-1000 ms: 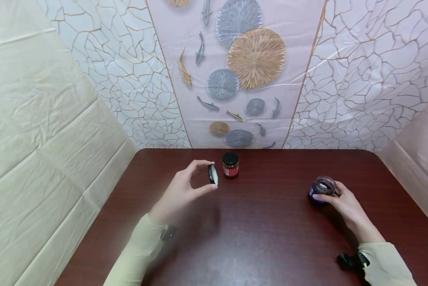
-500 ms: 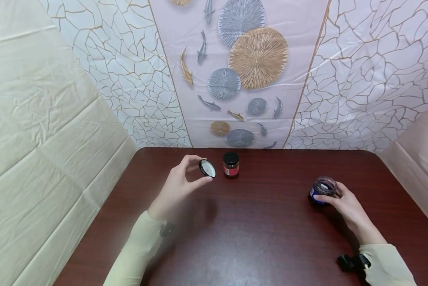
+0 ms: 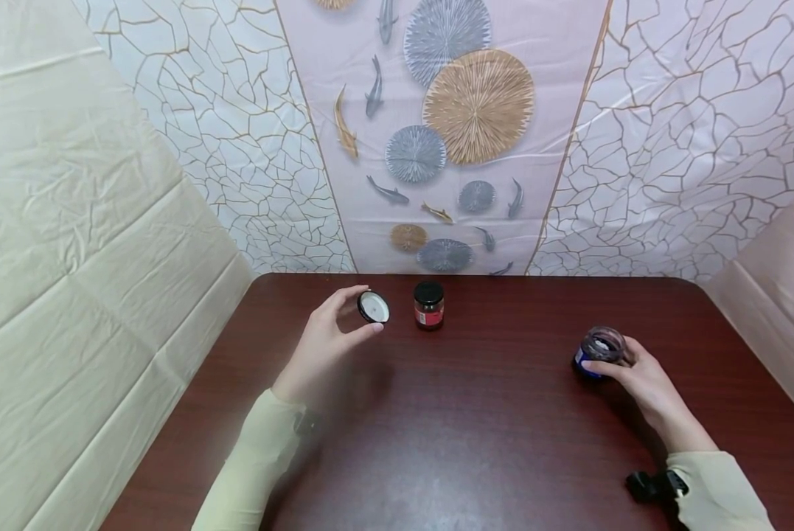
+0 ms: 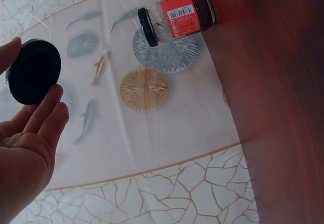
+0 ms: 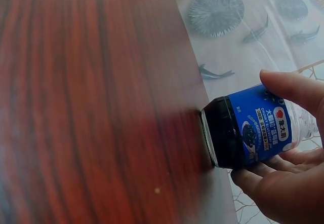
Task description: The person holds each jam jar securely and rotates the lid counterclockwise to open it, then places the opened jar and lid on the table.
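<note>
In the head view my left hand (image 3: 324, 343) pinches a black jar lid (image 3: 374, 307) by its rim, the pale inner side facing the camera. The left wrist view shows the lid's dark top (image 4: 34, 72) between thumb and fingers, held above the table. On the right, my right hand (image 3: 645, 380) grips an uncapped glass jar (image 3: 599, 352) with a blue label (image 5: 260, 122). The right wrist view shows its dark contents low in the jar and its base on or very near the table. Behind the left hand, a red-labelled jar (image 3: 428, 306) stands upright with its black lid on.
The dark red-brown table (image 3: 476, 442) reaches back to a patterned cloth wall (image 3: 450, 147). A cream cloth (image 3: 105, 243) hangs along the left side, and another pale cloth (image 3: 775, 317) along the right.
My left hand has drawn leftward and slightly back with the lid, turning its pale inside toward the head camera. The right hand and the blue-labelled jar have stayed in place.
</note>
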`<state>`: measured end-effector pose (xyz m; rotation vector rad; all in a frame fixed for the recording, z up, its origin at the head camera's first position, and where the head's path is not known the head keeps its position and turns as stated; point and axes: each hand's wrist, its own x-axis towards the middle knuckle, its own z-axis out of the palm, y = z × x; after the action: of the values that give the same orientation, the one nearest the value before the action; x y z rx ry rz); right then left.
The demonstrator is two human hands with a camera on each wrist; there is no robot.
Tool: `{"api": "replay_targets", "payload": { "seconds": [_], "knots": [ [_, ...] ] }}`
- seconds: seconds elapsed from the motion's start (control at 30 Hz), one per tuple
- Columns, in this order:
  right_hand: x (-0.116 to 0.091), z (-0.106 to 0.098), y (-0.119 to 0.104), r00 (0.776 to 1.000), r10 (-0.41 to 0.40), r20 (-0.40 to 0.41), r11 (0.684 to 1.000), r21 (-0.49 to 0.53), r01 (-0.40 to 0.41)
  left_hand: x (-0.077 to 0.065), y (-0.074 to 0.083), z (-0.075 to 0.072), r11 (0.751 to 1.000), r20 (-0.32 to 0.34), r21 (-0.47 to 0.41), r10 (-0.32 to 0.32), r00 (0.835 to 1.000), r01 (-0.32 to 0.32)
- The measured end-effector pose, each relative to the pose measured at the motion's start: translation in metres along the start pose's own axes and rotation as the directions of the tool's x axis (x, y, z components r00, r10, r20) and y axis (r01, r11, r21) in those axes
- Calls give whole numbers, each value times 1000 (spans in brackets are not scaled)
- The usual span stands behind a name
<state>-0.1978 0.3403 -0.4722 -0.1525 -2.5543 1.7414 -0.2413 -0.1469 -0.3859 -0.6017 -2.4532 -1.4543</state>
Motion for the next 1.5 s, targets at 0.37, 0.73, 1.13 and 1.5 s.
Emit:
{"api": "replay_targets", "payload": {
  "seconds": [0.37,0.73,1.13,1.5],
  "knots": [
    [0,-1,2,1000,0,7,1000,-6,0,1,-20,-9,999,-48,28,-26,998,28],
    [-2,-2,2,999,10,32,1000,-8,-9,1,-41,-16,994,-104,91,-58,993,67],
    [-3,-1,3,999,-3,44,1000,16,3,2,-55,-28,988,-147,98,-101,984,116],
    [-2,-3,4,999,-15,47,1000,-2,15,-1,-68,-43,976,-93,92,-187,978,195]
  ]
}}
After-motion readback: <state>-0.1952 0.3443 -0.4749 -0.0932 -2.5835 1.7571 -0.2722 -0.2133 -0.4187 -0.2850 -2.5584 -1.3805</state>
